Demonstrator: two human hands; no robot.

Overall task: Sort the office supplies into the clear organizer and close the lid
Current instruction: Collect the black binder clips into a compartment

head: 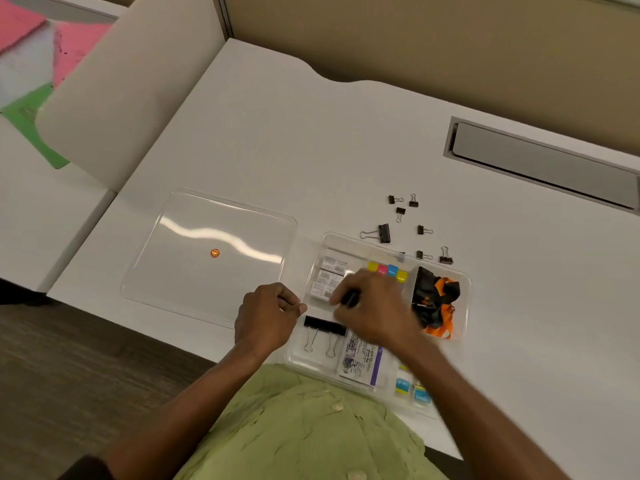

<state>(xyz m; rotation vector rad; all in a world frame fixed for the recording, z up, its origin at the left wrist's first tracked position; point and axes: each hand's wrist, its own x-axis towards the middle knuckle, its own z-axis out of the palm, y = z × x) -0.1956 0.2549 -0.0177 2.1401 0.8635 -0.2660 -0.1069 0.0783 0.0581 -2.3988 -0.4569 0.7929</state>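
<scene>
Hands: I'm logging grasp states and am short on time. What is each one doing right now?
Left hand: curled shut, contents cannot be told.
Right hand: closed on a small black object, probably a binder clip, over the clear organizer.

Right hand (372, 306) is gripping a small black object over the clear plastic compartmented organizer (464, 282) at lower centre; curled left hand (266, 315) is hovering beside its left edge.

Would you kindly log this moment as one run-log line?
stage: sorting | right hand: dark item over organizer | left hand: closed, beside it | lid: off | binder clips: loose on desk
</scene>
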